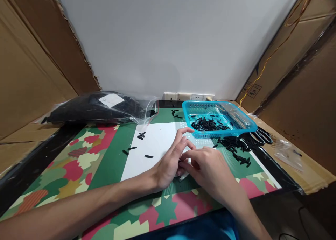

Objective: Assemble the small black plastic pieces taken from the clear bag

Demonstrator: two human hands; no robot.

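Pinching together over a small clear bag point(183, 177) just in front of the blue basket point(246, 125), the left hand point(170, 163) and right hand point(207, 168) met fingertip to fingertip, while loose black pieces point(235, 145) lay scattered beside that basket.

left hand point(172, 163): bare, no glove, ring or watch seen | right hand point(207, 170): bare, no glove or ring seen | forearms: both bare to the frame edge, no sleeves visible | garment: blue cloth at lower edge
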